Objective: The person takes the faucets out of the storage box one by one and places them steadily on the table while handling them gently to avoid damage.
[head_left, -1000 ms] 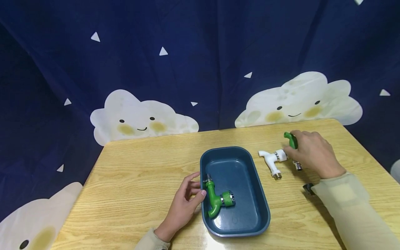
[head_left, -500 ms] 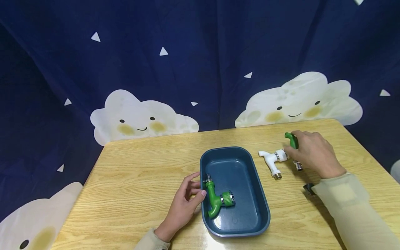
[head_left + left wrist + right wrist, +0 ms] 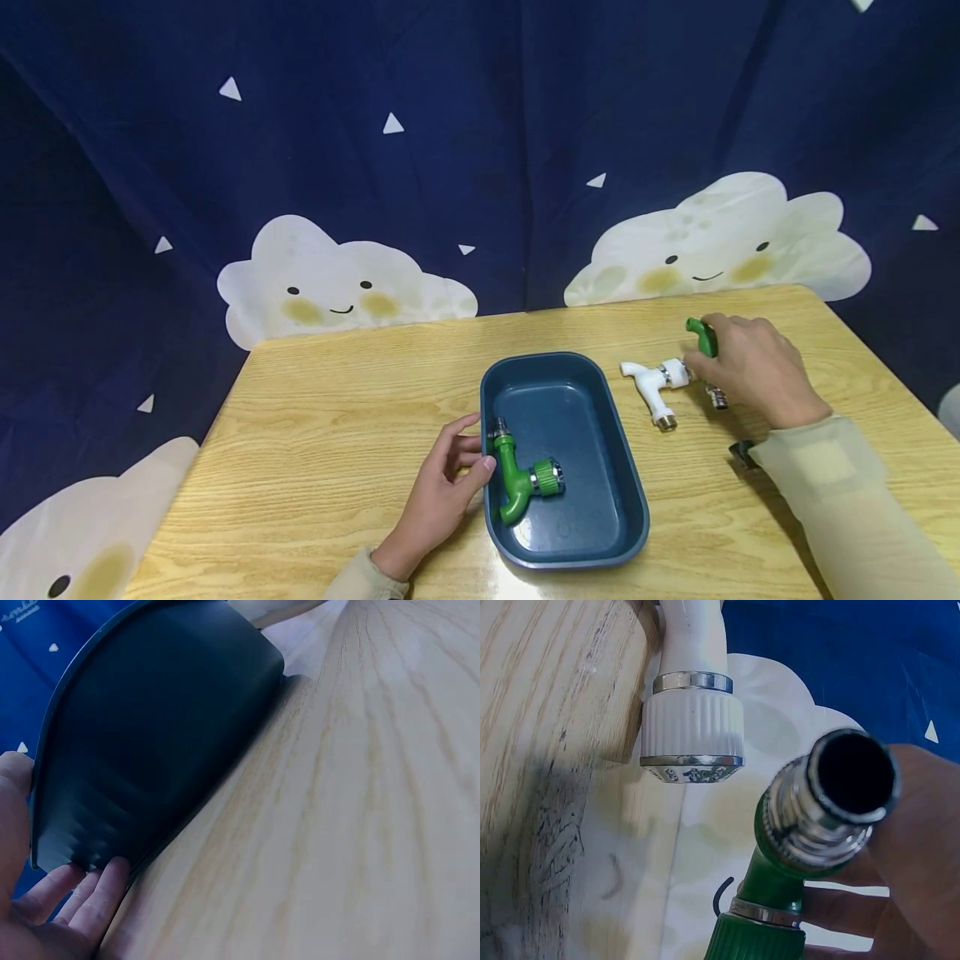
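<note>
My left hand (image 3: 441, 483) holds the left side of a dark blue plastic tub (image 3: 558, 557), thumb at the rim and fingers against the outer wall (image 3: 165, 727). Inside the tub lies a green faucet (image 3: 514, 482) with a ribbed, chrome-tipped knob. Over the table's right side, my right hand (image 3: 753, 371) grips a second green faucet (image 3: 707, 340). That faucet's chrome threaded end (image 3: 817, 810) points toward the right wrist camera; my palm hides part of its body in the head view. A white faucet (image 3: 651, 387) lies just left of the right hand.
The wood-grain table (image 3: 322, 433) backs onto a dark blue curtain (image 3: 465, 150) printed with white clouds. Beside the right sleeve (image 3: 825, 467) is a small black object (image 3: 741, 454), partly hidden, its kind unclear.
The right hand and the green faucet it grips have shifted very slightly to the right. My left hand, the tub and the white faucet stay in place.
</note>
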Demonstrator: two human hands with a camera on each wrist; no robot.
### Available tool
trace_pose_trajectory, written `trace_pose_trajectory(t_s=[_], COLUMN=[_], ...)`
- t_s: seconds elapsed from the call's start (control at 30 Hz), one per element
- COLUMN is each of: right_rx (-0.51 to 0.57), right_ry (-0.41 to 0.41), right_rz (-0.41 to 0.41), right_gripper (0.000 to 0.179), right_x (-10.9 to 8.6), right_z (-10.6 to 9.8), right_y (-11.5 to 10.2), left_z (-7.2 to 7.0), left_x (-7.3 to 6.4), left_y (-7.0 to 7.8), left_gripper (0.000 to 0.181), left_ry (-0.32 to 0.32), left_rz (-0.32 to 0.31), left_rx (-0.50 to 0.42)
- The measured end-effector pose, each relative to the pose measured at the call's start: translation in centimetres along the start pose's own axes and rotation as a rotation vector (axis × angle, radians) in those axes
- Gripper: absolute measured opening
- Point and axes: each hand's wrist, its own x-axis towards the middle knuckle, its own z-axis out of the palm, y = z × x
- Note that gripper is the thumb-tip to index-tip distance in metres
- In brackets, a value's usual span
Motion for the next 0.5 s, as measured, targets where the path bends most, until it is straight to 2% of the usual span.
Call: trace_pose_trajectory(t_s=[0.5], right_rx=[-0.006], right_ry=[-0.034], right_rz=[0.015], right_gripper=[0.061], right_x=[0.02], right_z=[0.11], right_y=[0.26], left_z=[0.01], left_x=[0.05], left_y=[-0.07], left_gripper=[0.057], left_ry=[0.002], left_rz=[-0.002], left_rx=[-0.001])
